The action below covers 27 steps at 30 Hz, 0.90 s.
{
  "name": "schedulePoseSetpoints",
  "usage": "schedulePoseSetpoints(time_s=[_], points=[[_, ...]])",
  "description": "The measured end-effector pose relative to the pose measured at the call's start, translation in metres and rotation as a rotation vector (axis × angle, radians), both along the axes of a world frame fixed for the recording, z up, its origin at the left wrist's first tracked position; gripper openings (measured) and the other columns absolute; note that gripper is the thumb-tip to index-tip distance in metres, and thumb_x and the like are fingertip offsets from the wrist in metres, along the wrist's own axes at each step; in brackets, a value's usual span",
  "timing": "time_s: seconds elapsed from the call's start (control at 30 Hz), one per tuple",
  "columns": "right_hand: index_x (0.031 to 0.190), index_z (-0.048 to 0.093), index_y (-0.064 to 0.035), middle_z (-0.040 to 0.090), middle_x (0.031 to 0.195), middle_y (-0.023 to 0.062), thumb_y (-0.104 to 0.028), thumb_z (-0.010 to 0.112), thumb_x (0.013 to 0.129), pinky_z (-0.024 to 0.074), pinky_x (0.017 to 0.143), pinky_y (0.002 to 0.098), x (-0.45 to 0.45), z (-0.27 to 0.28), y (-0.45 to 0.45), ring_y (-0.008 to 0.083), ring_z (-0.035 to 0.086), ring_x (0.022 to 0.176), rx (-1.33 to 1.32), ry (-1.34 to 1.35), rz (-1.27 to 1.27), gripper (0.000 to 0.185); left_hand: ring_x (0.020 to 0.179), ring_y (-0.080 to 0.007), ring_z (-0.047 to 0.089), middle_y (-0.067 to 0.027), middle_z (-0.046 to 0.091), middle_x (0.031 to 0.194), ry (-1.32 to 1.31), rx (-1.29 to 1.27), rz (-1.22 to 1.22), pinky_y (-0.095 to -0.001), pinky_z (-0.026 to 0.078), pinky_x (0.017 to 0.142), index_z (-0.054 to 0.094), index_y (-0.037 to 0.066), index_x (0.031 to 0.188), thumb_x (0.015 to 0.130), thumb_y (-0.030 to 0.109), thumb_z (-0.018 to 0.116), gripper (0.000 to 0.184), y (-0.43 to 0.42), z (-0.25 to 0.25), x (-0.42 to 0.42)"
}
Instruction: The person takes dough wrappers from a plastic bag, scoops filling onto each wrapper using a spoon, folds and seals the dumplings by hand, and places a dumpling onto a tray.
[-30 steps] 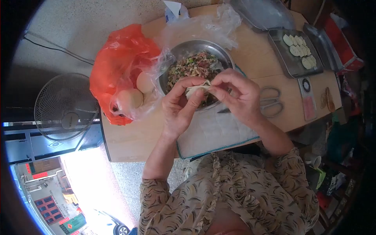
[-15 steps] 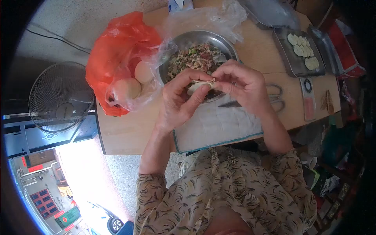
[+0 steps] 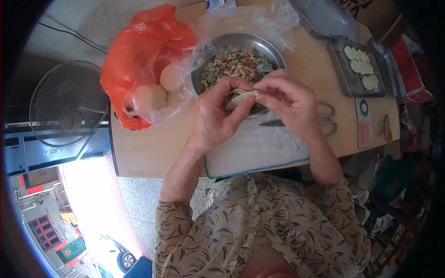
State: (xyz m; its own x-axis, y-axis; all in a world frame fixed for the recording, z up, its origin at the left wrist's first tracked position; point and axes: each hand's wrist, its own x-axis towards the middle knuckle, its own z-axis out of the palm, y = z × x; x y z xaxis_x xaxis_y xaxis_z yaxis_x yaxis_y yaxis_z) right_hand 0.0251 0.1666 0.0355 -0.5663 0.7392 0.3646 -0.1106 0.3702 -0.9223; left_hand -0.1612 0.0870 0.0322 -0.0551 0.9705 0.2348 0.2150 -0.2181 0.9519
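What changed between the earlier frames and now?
View tilted: bowl and fan sit higher in frame. Left hand and right hand bare more of the scissors' blade. Dough wrapper shifted slightly right in frame; can't tell how much more is sealed. Nothing picked up or released. Same: both grips pinching the wrapper, tray in place.

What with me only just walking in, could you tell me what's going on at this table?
A person is pinching a thin, folded piece of pale dough between the fingertips of the left hand and right hand. They hold it up over the near side of a metal bowl of chopped mixture. Pale pieces sit grouped in a tray off to the right, and scissors lie by the right hand. Whether the dough has filling inside, I can't tell.
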Motion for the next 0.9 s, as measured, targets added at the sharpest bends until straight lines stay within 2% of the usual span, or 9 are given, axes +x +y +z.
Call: schedulePoseSetpoints(time_s=[0.1, 0.2, 0.3, 0.4, 0.5, 0.6, 0.7, 0.8, 0.9], points=[[0.105, 0.067, 0.0005, 0.061, 0.099, 0.0038, 0.002, 0.071, 0.089, 0.0504, 0.071, 0.0223, 0.001, -0.002, 0.001, 0.0088, 0.060, 0.086, 0.081, -0.013, -0.024, 0.017, 0.102, -0.0112, 0.058, -0.0061, 0.062, 0.109, -0.017, -0.030, 0.017, -0.0248, 0.048, 0.087, 0.059, -0.003, 0.117, 0.095, 0.003, 0.068, 0.024, 0.000, 0.001, -0.001], [0.105, 0.068, 0.0006, 0.061, 0.099, 0.0033, 0.002, 0.071, 0.088, 0.0504, 0.072, 0.0223, -0.001, -0.002, -0.001, 0.0083, 0.060, 0.086, -0.042, 0.075, -0.047, 0.017, 0.101, -0.0115, 0.059, -0.0071, 0.062, 0.110, -0.238, -0.027, -0.025, -0.0254, 0.049, 0.088, 0.060, -0.003, 0.116, 0.096, 0.001, 0.065, 0.022, 0.001, 0.004, -0.001], [0.101, 0.068, 0.0008, 0.062, 0.097, 0.0040, 0.004, 0.071, 0.088, 0.0516, 0.072, 0.0235, -0.004, 0.000, -0.003, 0.0095, 0.061, 0.085, -0.080, 0.050, -0.052, 0.014, 0.098, -0.0114, 0.059, -0.0080, 0.063, 0.110, -0.011, 0.095, 0.014, -0.0252, 0.049, 0.087, 0.061, -0.004, 0.114, 0.097, 0.000, 0.063, 0.018, 0.003, -0.003, -0.003], [0.100, 0.068, 0.0006, 0.063, 0.095, 0.0074, 0.004, 0.073, 0.085, 0.0528, 0.071, 0.0260, -0.003, 0.000, -0.001, 0.0144, 0.064, 0.082, 0.197, -0.030, -0.117, 0.016, 0.091, -0.0151, 0.065, -0.0096, 0.068, 0.097, -0.015, 0.153, 0.107, -0.0268, 0.052, 0.077, 0.068, -0.001, 0.100, 0.091, 0.002, 0.069, 0.010, 0.006, -0.003, 0.003], [0.100, 0.068, 0.0005, 0.064, 0.093, 0.0109, 0.004, 0.074, 0.083, 0.0532, 0.069, 0.0286, -0.003, 0.003, -0.002, 0.0199, 0.065, 0.080, 0.437, -0.071, -0.148, 0.018, 0.096, -0.0129, 0.060, -0.0089, 0.063, 0.109, 0.074, 0.110, 0.076, -0.0271, 0.049, 0.084, 0.064, -0.004, 0.107, 0.095, -0.001, 0.064, 0.012, 0.003, -0.003, 0.000], [0.099, 0.068, 0.0004, 0.064, 0.093, 0.0119, 0.003, 0.075, 0.081, 0.0530, 0.067, 0.0301, -0.006, -0.002, -0.005, 0.0226, 0.065, 0.078, 0.578, -0.036, -0.145, 0.020, 0.096, -0.0163, 0.061, -0.0103, 0.064, 0.107, 0.242, 0.161, 0.065, -0.0287, 0.049, 0.084, 0.066, -0.004, 0.103, 0.093, -0.002, 0.065, 0.010, 0.004, 0.006, -0.002], [0.099, 0.068, 0.0011, 0.064, 0.092, 0.0106, 0.003, 0.076, 0.080, 0.0531, 0.066, 0.0302, -0.006, -0.001, -0.004, 0.0224, 0.065, 0.077, 0.498, -0.074, -0.171, 0.021, 0.091, -0.0232, 0.068, -0.0117, 0.069, 0.096, 0.238, 0.203, 0.106, -0.0318, 0.054, 0.078, 0.069, -0.001, 0.099, 0.085, -0.001, 0.071, 0.014, 0.007, 0.008, -0.002], [0.100, 0.068, 0.0012, 0.064, 0.092, 0.0097, 0.004, 0.075, 0.082, 0.0532, 0.066, 0.0299, -0.005, 0.002, 0.000, 0.0204, 0.064, 0.077, 0.439, -0.078, -0.174, 0.019, 0.093, -0.0242, 0.068, -0.0123, 0.069, 0.098, 0.093, 0.279, 0.105, -0.0322, 0.055, 0.079, 0.069, -0.001, 0.101, 0.085, -0.002, 0.071, 0.016, 0.009, 0.003, 0.000], [0.102, 0.067, 0.0010, 0.064, 0.092, 0.0088, 0.004, 0.073, 0.085, 0.0533, 0.066, 0.0288, -0.007, -0.001, -0.004, 0.0174, 0.064, 0.078, 0.264, -0.053, -0.163, 0.018, 0.091, -0.0240, 0.069, -0.0126, 0.070, 0.100, 0.153, 0.289, 0.072, -0.0322, 0.055, 0.078, 0.069, -0.002, 0.102, 0.087, -0.002, 0.070, 0.016, 0.010, 0.001, -0.004]])
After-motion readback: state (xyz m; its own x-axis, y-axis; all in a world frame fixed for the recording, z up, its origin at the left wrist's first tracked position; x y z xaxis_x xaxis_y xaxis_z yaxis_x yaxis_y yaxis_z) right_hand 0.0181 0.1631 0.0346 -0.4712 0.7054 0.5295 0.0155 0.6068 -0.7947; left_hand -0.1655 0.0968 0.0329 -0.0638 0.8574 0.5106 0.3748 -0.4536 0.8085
